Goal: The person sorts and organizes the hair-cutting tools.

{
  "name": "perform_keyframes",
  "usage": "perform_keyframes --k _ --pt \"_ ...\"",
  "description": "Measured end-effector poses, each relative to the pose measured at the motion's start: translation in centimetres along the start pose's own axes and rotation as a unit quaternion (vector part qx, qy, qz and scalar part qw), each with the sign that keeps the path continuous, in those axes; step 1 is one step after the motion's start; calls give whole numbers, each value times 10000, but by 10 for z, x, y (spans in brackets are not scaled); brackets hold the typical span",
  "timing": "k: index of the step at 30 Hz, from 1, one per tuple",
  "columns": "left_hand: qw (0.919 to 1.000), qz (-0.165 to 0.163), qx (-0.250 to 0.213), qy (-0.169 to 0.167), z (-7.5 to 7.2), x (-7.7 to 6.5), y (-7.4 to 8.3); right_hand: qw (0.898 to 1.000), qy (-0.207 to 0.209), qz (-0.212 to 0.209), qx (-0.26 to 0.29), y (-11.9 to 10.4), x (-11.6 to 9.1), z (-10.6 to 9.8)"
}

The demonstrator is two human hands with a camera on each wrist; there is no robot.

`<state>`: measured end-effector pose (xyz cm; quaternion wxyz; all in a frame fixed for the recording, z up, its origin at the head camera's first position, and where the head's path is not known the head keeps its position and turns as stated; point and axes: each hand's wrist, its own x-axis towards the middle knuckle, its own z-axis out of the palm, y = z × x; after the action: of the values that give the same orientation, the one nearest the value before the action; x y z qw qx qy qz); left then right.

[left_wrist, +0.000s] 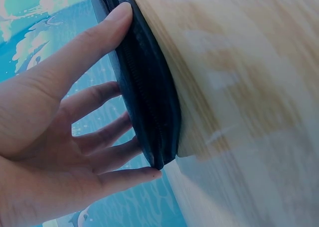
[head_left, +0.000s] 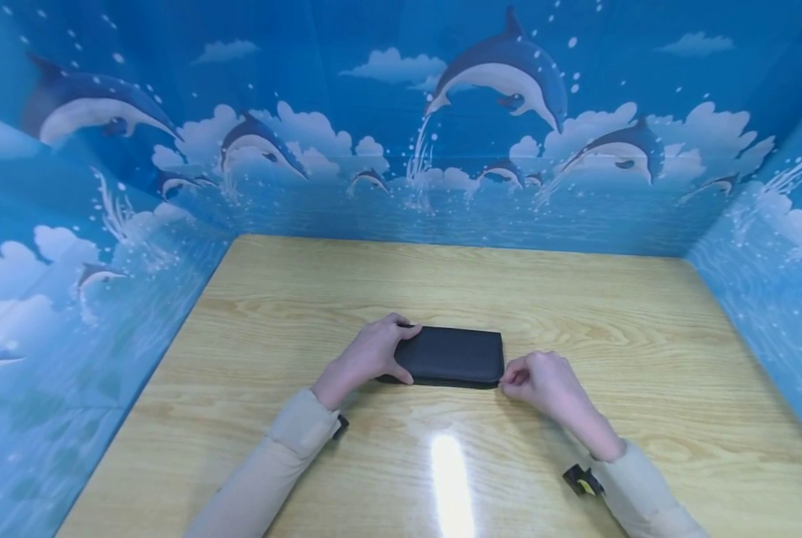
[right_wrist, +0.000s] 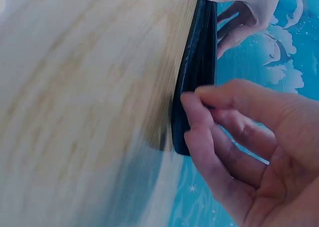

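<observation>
A black zippered case (head_left: 453, 354), flat and rectangular, lies on the wooden table. My left hand (head_left: 371, 350) grips its left end, thumb over the front edge and fingers spread along the end and far side. In the left wrist view, the zipper teeth run along the dark side of the case (left_wrist: 149, 97) beneath the thumb. At the case's front right corner is my right hand (head_left: 542, 381), thumb and index fingertip pinched together at the zipper. The right wrist view shows this pinch right on the zipper line of the case (right_wrist: 198, 52); the zipper pull is hidden between the fingertips.
The light wooden table (head_left: 306, 284) extends around the case on every side. Blue curtains (head_left: 387, 209) printed with dolphins and clouds enclose the back and both sides. A bright light reflection (head_left: 451, 482) shows on the tabletop in front of the case.
</observation>
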<state>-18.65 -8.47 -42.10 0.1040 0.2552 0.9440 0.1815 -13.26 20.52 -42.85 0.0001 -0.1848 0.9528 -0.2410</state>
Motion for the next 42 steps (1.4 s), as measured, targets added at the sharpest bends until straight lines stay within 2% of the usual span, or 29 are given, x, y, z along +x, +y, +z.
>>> perform_keyframes --k 5,15,24,42 --pt "10000 12 -58 -14 0 0 0 9999 -46 -112 112 -6 -1 2" --pt "9999 -14 -101 -59 -1 0 1 9999 -57 -11 125 -7 -1 5" --pt "9999 -67 -87 -90 -1 0 2 9994 -209 -30 287 -10 2 6" --pt "9999 -39 -83 -100 -1 1 1 9991 -253 -98 337 -17 6 10"
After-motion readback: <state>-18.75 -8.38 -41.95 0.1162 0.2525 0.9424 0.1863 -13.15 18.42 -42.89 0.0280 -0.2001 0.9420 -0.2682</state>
